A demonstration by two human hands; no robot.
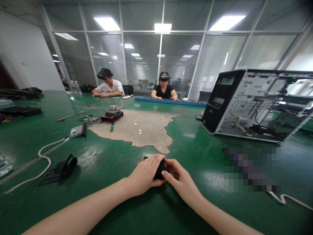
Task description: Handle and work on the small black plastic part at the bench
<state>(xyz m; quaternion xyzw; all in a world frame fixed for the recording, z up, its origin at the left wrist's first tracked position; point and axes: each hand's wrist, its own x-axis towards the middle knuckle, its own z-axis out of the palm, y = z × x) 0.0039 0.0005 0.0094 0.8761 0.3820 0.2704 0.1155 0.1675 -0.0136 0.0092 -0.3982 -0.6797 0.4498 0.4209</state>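
Observation:
A small black part (159, 170) is held between both hands just above the green table (117, 202), near the middle. My left hand (148, 173) wraps over it from the left, fingers bent across its top. From the right, my right hand (179, 179) pinches its round end with thumb and fingertips. Much of the part is hidden by the fingers, so its full shape cannot be made out. Another black part with a round end (69, 164) lies to the left of my left forearm.
An open computer case (220, 101) stands at the right. A metal box (77, 130), a heatsink with fan (112, 112) and white cables (46, 156) lie to the left. A blue strip (168, 101) crosses the far side, where two people sit. A blurred object (251, 166) lies right.

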